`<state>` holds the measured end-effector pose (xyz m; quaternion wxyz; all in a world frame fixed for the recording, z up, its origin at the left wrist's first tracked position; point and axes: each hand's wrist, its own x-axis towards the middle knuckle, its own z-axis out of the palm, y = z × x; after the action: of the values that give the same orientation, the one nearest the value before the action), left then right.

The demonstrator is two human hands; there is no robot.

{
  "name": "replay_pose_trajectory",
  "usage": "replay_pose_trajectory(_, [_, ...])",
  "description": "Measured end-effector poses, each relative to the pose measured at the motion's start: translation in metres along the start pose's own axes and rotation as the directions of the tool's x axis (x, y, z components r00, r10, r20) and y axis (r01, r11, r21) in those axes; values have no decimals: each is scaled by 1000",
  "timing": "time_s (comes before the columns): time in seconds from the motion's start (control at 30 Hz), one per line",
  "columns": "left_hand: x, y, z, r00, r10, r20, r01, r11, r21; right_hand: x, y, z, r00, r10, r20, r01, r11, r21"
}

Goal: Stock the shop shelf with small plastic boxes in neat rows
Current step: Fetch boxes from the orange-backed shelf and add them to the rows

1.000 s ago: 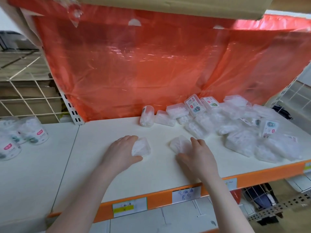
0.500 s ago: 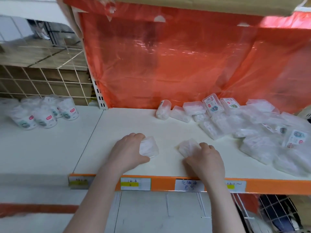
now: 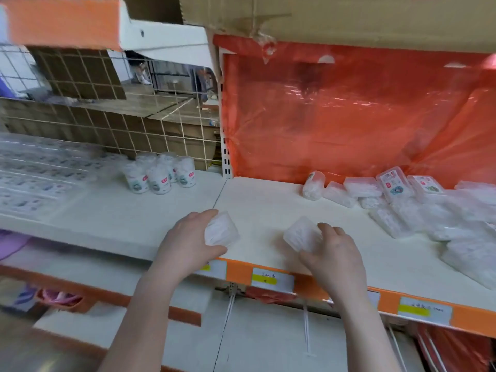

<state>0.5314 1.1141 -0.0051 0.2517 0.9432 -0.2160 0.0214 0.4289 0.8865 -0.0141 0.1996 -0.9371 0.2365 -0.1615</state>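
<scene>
My left hand point(image 3: 188, 240) grips a small clear plastic box point(image 3: 222, 230) near the front edge of the white shelf point(image 3: 263, 205). My right hand point(image 3: 335, 253) holds a second small clear box point(image 3: 302, 233) a little to the right, also close to the front edge. Both boxes hold white contents. A loose heap of several more small plastic boxes point(image 3: 418, 205) lies on the right part of the shelf, some with coloured labels facing up.
Orange plastic sheeting point(image 3: 349, 116) hangs behind the shelf under a cardboard box point(image 3: 335, 17). Round tubs point(image 3: 161, 174) stand on the neighbouring shelf at left before a wire grid point(image 3: 112, 124). Price labels point(image 3: 272, 279) line the orange front strip.
The view has swung left, showing more of the left shelf and tubs. Both hands keep hold of their boxes and have drawn slightly toward the shelf's front edge.
</scene>
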Motion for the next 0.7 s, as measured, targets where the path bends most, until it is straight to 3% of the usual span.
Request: replay_pose_trajectory(0.7, [-124, -299, -196, 990, -114, -77, 126, 976, 177, -120, -345, 127, 948, -308, 83, 307, 951, 24])
